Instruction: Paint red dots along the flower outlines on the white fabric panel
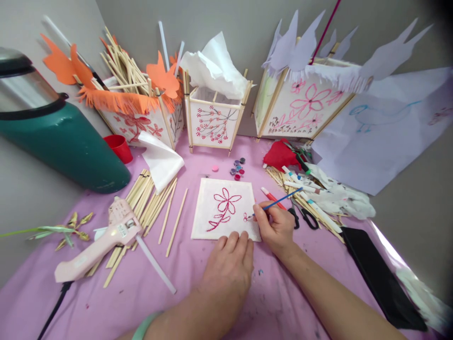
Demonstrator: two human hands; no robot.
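A white square panel (205,208) lies flat on the purple cloth, bearing a dark pink flower on a leafy stem and a small flower outline at its right. My right hand (274,226) pinches a thin blue paintbrush (283,198), its tip touching the panel beside the small flower. Across the panel's near edge rests my left hand (231,257), palm down with fingers stretched flat, holding the panel against the cloth. Several small paint pots (237,169) stand just beyond the panel. A red marker (273,197) and black-handled scissors (302,217) lie near my right hand.
On the left are a pink glue gun (102,241) over wooden sticks (155,203), a green bottle (63,146) and a red cup (119,148). Decorated lanterns (214,125) stand along the back. Markers, white plastic (348,200) and a black case (382,278) lie right.
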